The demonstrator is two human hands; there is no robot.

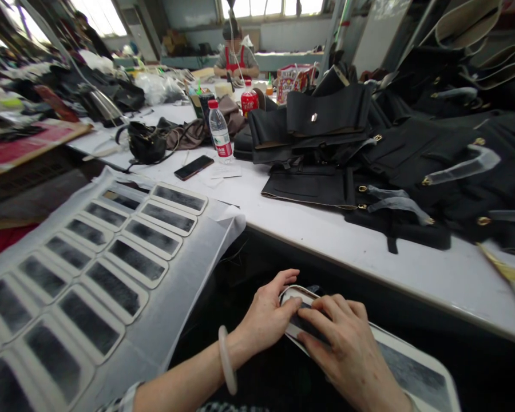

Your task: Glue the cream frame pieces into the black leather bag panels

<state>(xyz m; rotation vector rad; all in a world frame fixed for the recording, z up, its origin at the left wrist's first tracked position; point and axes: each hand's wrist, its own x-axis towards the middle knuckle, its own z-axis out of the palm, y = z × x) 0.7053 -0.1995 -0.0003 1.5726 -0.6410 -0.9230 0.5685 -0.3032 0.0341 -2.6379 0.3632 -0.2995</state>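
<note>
A long rounded panel with a cream border and a dark grey middle lies across my lap, below the table edge. My left hand grips its far left end, thumb on the face and fingers at the outer edge. Closed over the same panel, my right hand presses its fingertips and thumb close to the left thumb. Part of the panel is hidden under the right hand and wrist. Several flat pieces with the same cream borders and dark middles lie in two rows on a pale sheet to the left.
Black leather bag parts with gold fittings are heaped on the white table at right. A water bottle, a phone and a small black bag stand or lie farther back. Another person sits across the table.
</note>
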